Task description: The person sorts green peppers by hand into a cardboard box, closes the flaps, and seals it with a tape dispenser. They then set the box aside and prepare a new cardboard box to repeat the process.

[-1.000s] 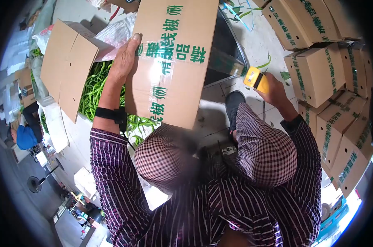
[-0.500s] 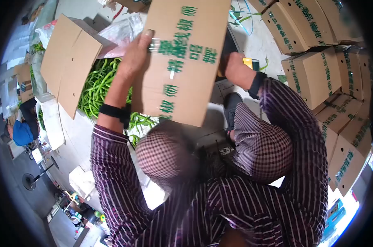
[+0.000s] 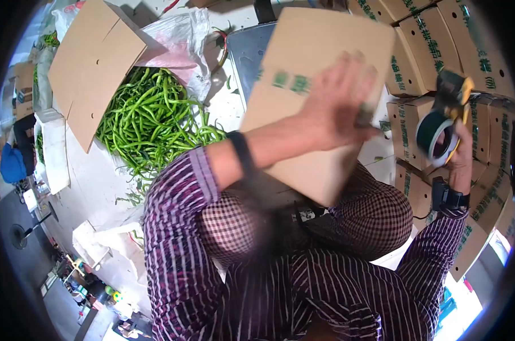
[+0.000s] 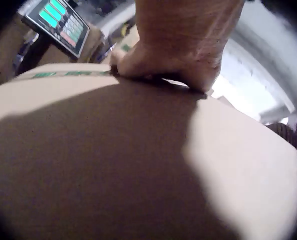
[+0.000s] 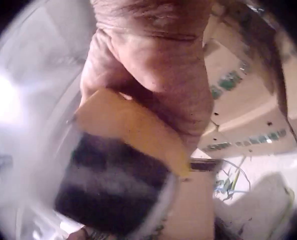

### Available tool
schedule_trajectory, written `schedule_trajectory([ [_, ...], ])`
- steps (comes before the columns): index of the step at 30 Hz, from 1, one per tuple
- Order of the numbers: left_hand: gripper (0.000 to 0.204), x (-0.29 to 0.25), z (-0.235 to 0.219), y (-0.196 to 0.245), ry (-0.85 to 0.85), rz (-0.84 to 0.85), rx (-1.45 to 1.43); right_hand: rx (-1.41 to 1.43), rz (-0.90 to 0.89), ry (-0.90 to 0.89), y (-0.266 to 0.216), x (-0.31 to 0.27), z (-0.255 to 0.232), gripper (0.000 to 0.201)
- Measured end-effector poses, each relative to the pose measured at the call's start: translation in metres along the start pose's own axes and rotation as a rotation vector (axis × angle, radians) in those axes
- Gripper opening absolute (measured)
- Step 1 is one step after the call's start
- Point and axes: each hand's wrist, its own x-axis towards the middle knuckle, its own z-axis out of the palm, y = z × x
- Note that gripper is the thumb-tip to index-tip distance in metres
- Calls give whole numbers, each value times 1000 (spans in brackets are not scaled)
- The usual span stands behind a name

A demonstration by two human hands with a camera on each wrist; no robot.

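Note:
A cardboard carton [image 3: 303,51] with green lettering stands tilted in front of the knees. My left hand [image 3: 340,105], blurred, lies across it with the fingers spread. In the left wrist view, that hand [image 4: 178,55] rests on the carton's broad brown face [image 4: 113,150]. Off to the right, my right hand [image 3: 462,150] grips a yellow tape dispenser [image 3: 466,105] with a dark green roll of tape [image 3: 433,133], held away from the carton. The right wrist view has the dispenser's yellow body [image 5: 133,125] under the palm; the fingertips are hidden.
Green chili peppers [image 3: 155,113] lie heaped at the left beside an open carton flap [image 3: 98,68] and a plastic bag [image 3: 183,48]. A dark flat platform [image 3: 249,51] is behind the carton. Printed cartons [image 3: 428,45] are stacked at the right. A lit digital display [image 4: 56,15] shows nearby.
The carton has turned and shifted right, off its earlier upright view. My left hand moved from its left edge onto its face. The right hand drew the tape dispenser away to the right.

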Motion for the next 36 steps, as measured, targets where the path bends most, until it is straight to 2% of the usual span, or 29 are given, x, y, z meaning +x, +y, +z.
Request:
schedule_trajectory([
  [2, 79, -6, 36, -3, -72, 330, 118, -41, -131, -38, -14, 19, -6, 49],
  [3, 79, -10, 45, -8, -64, 332, 120, -69, -139, -164, -18, 24, 29, 46],
  [4, 73, -15, 52, -15, -98, 405, 119, -94, -143, -291, -18, 31, 65, 43],
  [5, 67, -18, 54, -19, -135, 476, 116, -297, -178, -187, -15, 48, 66, 44],
  [6, 67, -17, 47, -24, -135, 476, 121, -472, -195, -202, -9, 74, 59, 47],
  [8, 62, -16, 21, -44, -158, 444, 6, -680, -68, -209, 0, 96, 83, 49],
  [10, 61, -36, 10, -95, 151, 263, -94, -746, 60, -188, 20, 123, 83, 49],
  [12, 54, -84, -15, -123, 363, -388, -206, -658, 26, -252, 21, 113, 108, 47],
  [14, 50, -152, 25, -195, 312, -994, -684, -717, 44, -262, 21, 107, 117, 47],
  [16, 55, -210, 62, -200, -39, -1499, -1543, -639, 12, -261, 25, 100, 129, 43],
  [17, 55, -212, 62, -189, -40, -1495, -1542, -670, 6, -282, 26, 102, 133, 43],
  [19, 50, -202, 56, -158, 117, -1235, -1818, -697, 10, -292, 28, 97, 140, 43],
  [20, 50, -201, 47, -150, 115, -1240, -1822, -680, 28, -311, 26, 89, 150, 43],
  [22, 44, -189, 26, -150, 181, -1186, -1537, -668, 23, -332, 20, 86, 153, 43],
  [23, 37, -189, 20, -166, 206, -1187, -1543, -592, 14, -314, 25, 86, 148, 41],
  [25, 36, -188, -5, -203, 287, -1128, -1557, -439, -21, -316, 33, 90, 123, 38],
  [26, 38, -182, -29, -207, 299, -1075, -1503, -309, 12, -311, 34, 80, 118, 38],
  [27, 41, -153, -73, -171, 280, -1062, -1467, -205, 19, -314, 39, 74, 105, 38],
  [28, 41, -132, -98, -149, 294, -1032, -1345, -101, 24, -318, 47, 71, 90, 39],
  [30, 41, -119, -108, -170, 241, -935, -1268, -48, -24, -191, 63, 53, 57, 39],
  [31, 41, -113, -110, -168, 242, -934, -1263, -2, -17, -164, 66, 38, 46, 43],
  [32, 44, -104, -110, -160, 284, -854, -1177, 42, -8, -131, 69, 22, 37, 47],
  [33, 48, -95, -108, -151, 321, -773, -1094, 54, -114, -243, 70, 4, 55, 58],
  [34, 48, -90, -106, -141, 313, -773, -1098, 57, -67, -240, 76, -4, 36, 79],
  [36, 53, -83, -100, -124, 338, -707, -1008, 98, -6, -265, 90, -18, 8, 81],
])
